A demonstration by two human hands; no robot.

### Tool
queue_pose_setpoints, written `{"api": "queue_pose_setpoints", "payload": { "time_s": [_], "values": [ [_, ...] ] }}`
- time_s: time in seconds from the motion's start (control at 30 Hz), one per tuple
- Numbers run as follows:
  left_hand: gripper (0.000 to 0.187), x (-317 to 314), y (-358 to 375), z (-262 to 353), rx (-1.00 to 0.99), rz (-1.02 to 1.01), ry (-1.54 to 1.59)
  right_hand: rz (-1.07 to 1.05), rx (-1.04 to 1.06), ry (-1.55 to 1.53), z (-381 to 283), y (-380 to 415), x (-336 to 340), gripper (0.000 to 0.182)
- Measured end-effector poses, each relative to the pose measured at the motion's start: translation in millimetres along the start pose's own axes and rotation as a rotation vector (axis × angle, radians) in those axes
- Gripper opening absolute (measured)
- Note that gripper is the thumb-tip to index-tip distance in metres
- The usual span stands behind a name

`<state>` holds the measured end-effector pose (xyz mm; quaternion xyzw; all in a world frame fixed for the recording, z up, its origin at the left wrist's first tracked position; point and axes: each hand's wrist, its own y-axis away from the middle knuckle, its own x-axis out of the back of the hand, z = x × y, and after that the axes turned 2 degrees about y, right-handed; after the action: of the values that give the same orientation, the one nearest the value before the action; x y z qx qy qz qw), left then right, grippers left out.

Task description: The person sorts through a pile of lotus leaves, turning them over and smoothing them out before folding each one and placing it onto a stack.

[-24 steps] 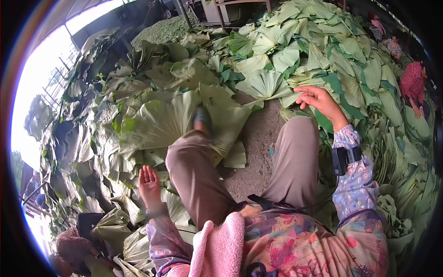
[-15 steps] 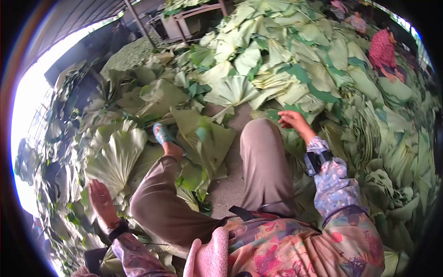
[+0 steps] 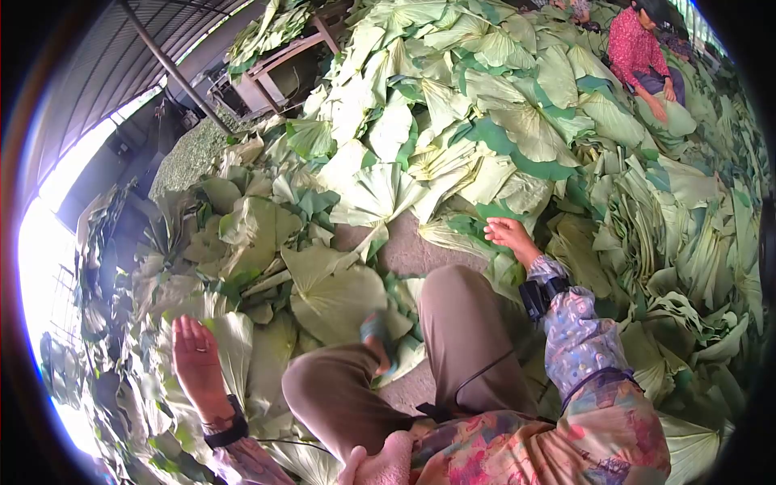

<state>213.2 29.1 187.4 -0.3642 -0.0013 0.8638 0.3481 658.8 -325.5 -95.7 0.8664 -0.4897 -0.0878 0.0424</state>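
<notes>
My left hand [image 3: 196,364] is raised over the leaves at the lower left, its fingers stretched out and holding nothing; a ring and a dark wrist band show. Near it stands a pale, ribbed lotus leaf [image 3: 232,347]. To the right of my knee, my right hand [image 3: 513,236] hovers above green leaves, with fingers loosely extended and nothing visible in them. A dark device [image 3: 540,297] is strapped to that wrist. Between my legs and the heap lies a broad lotus leaf [image 3: 335,295], with my sandalled foot [image 3: 377,339] by its right edge, blurred.
A large heap of lotus leaves [image 3: 517,121] rises ahead and to the right. A person in a red top [image 3: 634,48] sits on it, hands on a leaf. A post [image 3: 174,69] and a wooden frame [image 3: 283,61] stand at the back left. Bare ground [image 3: 432,255] shows before my knee.
The view has shifted. My left foot has drawn back toward me from the far left, and that knee has moved right. Both hands stay raised without anything in them.
</notes>
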Motion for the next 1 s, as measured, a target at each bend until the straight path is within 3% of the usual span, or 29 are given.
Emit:
{"api": "queue_pose_setpoints", "payload": {
  "time_s": [0.03,0.13,0.23,0.27,0.3,0.4,0.43,0.47,0.53,0.6,0.67,0.77,0.8,0.9,1.0],
  "values": [
    [0.034,-7,-11,-15,0.052,-0.133,0.000,0.031,0.013,-0.036,1,-16,-2,0.033],
    [0.031,-47,-30,-67,0.183,-0.124,-0.017,0.131,0.045,-0.122,7,-73,-7,0.034],
    [0.021,-68,-45,-115,0.336,-0.168,-0.013,0.284,0.149,0.034,20,-153,-3,0.036],
    [0.020,-71,-47,-130,0.354,-0.119,0.001,0.329,0.165,0.075,24,-182,0,0.046],
    [0.020,-71,-46,-146,0.357,0.053,-0.006,0.403,0.176,0.136,35,-211,2,0.049],
    [0.020,-68,-55,-186,0.511,0.131,-0.144,0.572,0.124,0.357,38,-265,-5,0.065],
    [0.019,-69,-57,-193,0.544,0.131,-0.249,0.635,0.130,0.417,44,-281,-6,0.067],
    [0.027,-60,-67,-183,0.635,-0.039,-0.224,0.696,0.136,0.481,52,-298,-4,0.070],
    [0.026,-59,-79,-183,0.641,-0.070,-0.232,0.806,0.126,0.627,72,-322,5,0.075],
    [0.026,-57,-91,-186,0.647,-0.042,-0.194,0.859,0.109,0.563,81,-335,24,0.076],
    [0.025,-56,-97,-187,0.627,0.008,-0.181,0.899,0.165,0.451,85,-347,31,0.074],
    [0.020,-56,-101,-185,0.615,0.017,-0.185,0.877,0.073,0.391,73,-363,37,0.071],
    [0.020,-58,-99,-184,0.609,0.014,-0.193,0.985,0.042,0.574,74,-368,36,0.066],
    [0.017,-56,-96,-177,0.610,0.032,-0.253,0.829,0.026,0.339,74,-380,42,0.062],
    [0.017,-48,-88,-172,0.672,0.051,-0.304,0.733,0.148,0.467,55,-382,43,0.058]
  ]
}}
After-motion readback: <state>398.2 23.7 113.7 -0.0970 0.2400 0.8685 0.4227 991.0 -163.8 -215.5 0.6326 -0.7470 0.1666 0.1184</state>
